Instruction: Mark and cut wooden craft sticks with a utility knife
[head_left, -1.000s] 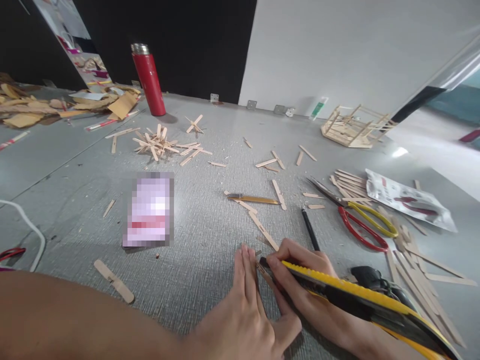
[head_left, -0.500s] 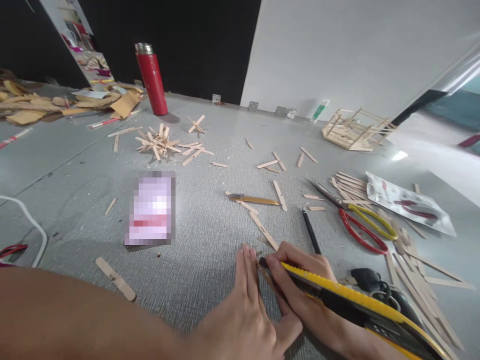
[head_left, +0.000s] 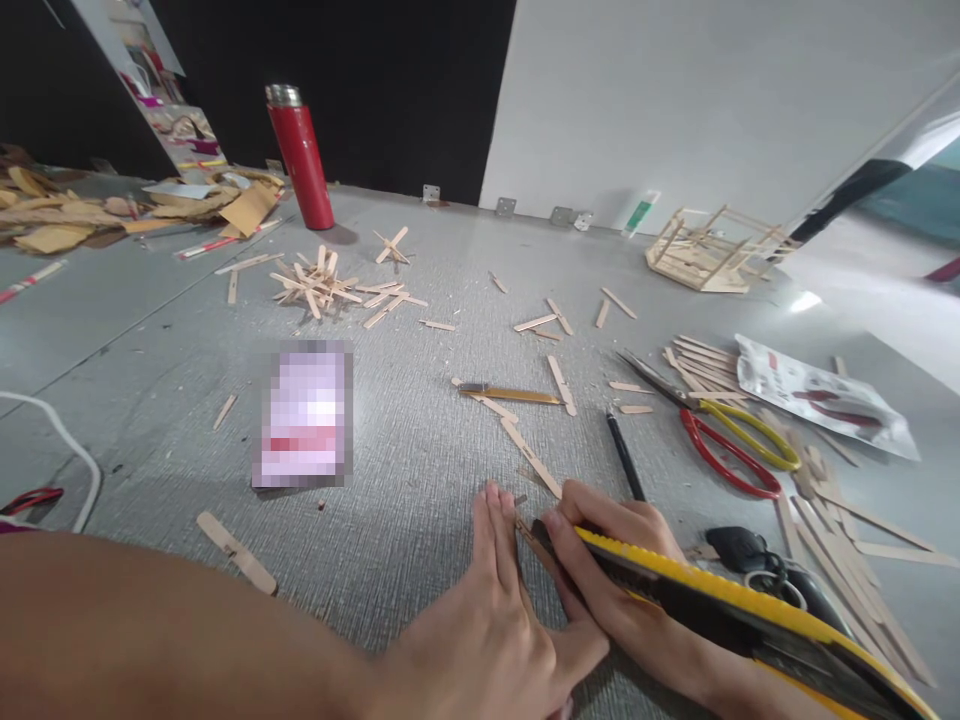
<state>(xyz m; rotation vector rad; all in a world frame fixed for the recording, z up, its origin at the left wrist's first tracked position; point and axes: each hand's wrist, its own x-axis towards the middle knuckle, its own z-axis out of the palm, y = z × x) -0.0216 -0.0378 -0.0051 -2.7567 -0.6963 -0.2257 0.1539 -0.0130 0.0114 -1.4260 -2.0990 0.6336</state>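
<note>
Stick [head_left: 538,550] — partly hidden (among fingers [head_left: 496,535])

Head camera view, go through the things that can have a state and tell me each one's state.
Left hand, laid down, some fingers stretched straight
Right hand, closed around the cutter
Yellow and black cutter, held, blade hard to make out
Scissors, lying down, not held
Red flask, standing upright
Black pen, lying down
Silver pouch, lying flat, sealed or not unclear
Stick frame, assembled, not held
</note>
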